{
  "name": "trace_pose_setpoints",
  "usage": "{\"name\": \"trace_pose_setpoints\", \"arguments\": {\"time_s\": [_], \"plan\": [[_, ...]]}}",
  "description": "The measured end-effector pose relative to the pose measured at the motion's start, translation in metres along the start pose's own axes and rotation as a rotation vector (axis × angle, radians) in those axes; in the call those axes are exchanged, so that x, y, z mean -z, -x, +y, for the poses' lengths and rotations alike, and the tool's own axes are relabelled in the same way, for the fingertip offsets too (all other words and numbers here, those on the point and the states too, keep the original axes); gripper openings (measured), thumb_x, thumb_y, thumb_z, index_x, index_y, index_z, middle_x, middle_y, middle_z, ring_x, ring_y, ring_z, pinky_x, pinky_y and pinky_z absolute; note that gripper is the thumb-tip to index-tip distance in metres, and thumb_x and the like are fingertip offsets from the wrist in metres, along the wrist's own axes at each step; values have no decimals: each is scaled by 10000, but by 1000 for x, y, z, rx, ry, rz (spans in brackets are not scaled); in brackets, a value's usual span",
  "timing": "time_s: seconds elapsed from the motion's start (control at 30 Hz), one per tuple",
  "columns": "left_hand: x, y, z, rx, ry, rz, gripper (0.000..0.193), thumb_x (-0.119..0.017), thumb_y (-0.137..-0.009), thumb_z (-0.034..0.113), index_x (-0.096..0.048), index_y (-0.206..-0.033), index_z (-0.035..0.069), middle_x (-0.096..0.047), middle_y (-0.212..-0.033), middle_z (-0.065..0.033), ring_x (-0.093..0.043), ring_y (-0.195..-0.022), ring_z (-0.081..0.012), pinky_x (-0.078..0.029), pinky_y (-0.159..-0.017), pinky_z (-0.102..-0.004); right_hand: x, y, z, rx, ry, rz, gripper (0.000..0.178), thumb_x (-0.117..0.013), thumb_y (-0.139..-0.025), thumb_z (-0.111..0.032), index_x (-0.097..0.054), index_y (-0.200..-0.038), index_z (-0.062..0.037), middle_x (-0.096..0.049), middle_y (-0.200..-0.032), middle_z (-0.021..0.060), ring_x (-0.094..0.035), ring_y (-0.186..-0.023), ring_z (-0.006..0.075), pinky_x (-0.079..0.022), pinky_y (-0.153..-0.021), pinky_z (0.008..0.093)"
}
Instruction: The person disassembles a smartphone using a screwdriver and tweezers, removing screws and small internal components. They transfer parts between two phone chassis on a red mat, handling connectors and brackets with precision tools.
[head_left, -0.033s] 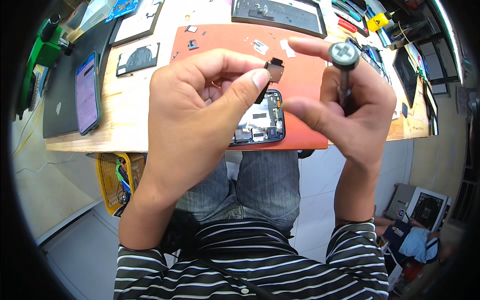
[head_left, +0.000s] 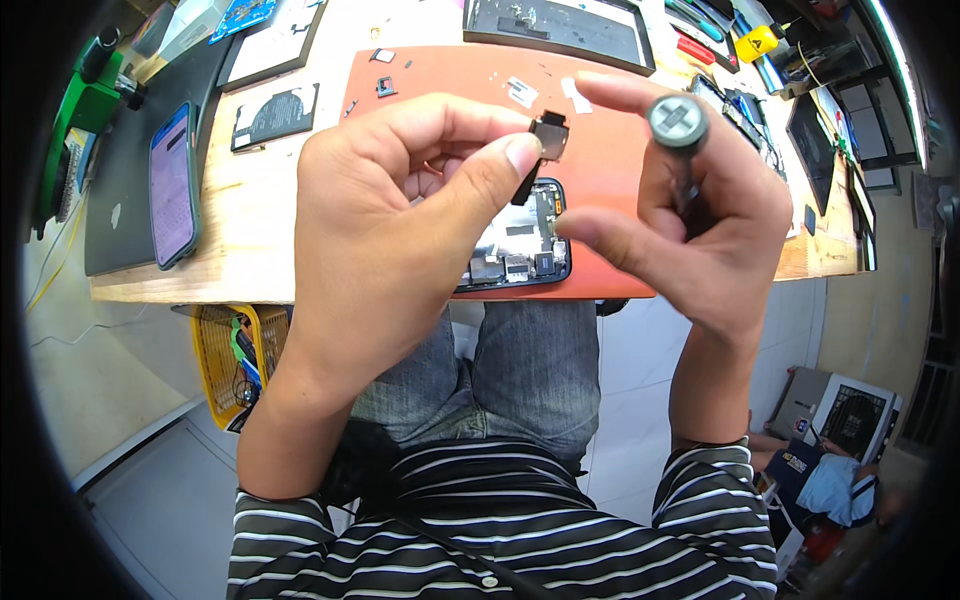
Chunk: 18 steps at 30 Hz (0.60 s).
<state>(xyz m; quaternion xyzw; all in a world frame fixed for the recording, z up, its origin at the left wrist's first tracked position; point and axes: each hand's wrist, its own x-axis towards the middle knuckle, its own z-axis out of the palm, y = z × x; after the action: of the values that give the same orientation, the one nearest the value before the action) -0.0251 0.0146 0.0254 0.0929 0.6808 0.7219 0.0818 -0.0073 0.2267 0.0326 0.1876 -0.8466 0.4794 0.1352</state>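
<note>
1. Left hand point(head_left: 400, 215): the fingers are narrowing to a pinch, thumb and index holding a small flat part point(head_left: 551, 140) by its left side.
2. The part's long axis is running obliquely. Its blocky dark upper end is projecting past the fingertips, pointing to the far side and slightly right; its narrow black lower end is pointing nearward and left, just beside the thumb tip.
3. Right hand point(head_left: 715, 225): thumb and index are standing wide apart, right of the part. The remaining fingers are curling around a dark tool point(head_left: 680, 122), its round grey cap facing the camera.
4. An opened phone point(head_left: 520, 241) is lying below the left fingertips on an orange mat point(head_left: 612, 172); the left hand is hiding its left portion.
5. The tabletop point(head_left: 235, 225) is supporting the mat beneath both hands' fingers.
</note>
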Motion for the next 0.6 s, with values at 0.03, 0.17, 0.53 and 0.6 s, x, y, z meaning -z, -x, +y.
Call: {"name": "trace_pose_setpoints", "arguments": {"time_s": [0.03,0.17,0.53,0.6], "plan": [[0,-3,-2,-6,16,0,203,-753,-993,93,-748,-1132,-55,-779,-966,-76,-699,-808,-77,-549,-725,-199,0,-2,-1,51,74,-28,656,-979,-723,-78,-729,-1326,-5,-387,-652,-136,-300,-563,-21,-155,-527,206],[-2,-9,-1,19,100,-73,231,-758,-990,133,-750,-1134,-49,-781,-942,-70,-707,-830,-66,-546,-727,-194,0,-5,-1,147,228,-16,663,-987,-694,-64,-734,-1301,18,-397,-647,-124,-294,-562,-15,-149,-522,209],[14,1,-21,-678,-1081,-101,391,-691,-823,-28,-806,-1157,140,-705,-1088,-59,-620,-966,-249,-486,-840,-383,42,12,27,-276,-399,52,484,-853,-821,-109,-705,-1235,96,-385,-599,-118,-295,-497,-28,-204,-484,200],[11,11,-32,-565,-1148,-178,478,-677,-778,9,-816,-1176,234,-636,-1249,-55,-526,-1165,-325,-401,-975,-460,50,26,39,-386,-634,24,500,-787,-891,-147,-648,-1261,157,-384,-594,-107,-295,-467,-19,-195,-458,201]]}}
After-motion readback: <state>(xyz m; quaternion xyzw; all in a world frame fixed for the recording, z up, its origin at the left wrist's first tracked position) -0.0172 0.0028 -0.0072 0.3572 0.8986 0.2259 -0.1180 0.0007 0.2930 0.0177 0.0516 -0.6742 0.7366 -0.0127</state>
